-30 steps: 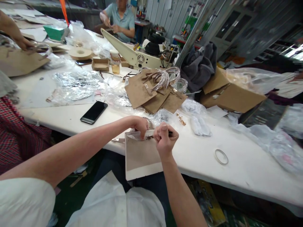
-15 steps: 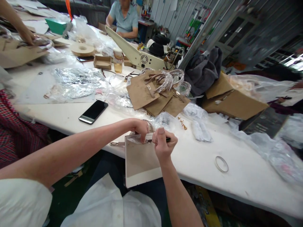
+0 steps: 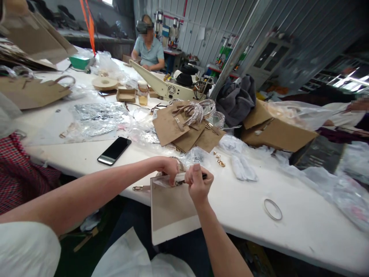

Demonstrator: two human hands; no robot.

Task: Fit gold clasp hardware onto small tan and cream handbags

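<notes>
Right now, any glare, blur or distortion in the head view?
Head view: left hand on the bag and right hand gripping a dark tool are sharp at centre; wide-angle stretch toward the edges; foil glares; window light at the frame's right edge is blown out; shadows on the table are soft.

- No text, label, brand, number or sign can be read anywhere in view.
- Tan panel at 6 o'clock: no lettering can be made out on it.
- Phone at 9 o'clock: its screen is dark.
- Paper sheet on the wall at 12 o'clock: too small to read.
- Jar at 11 o'clock: its pale band is too blurred to read.
</notes>
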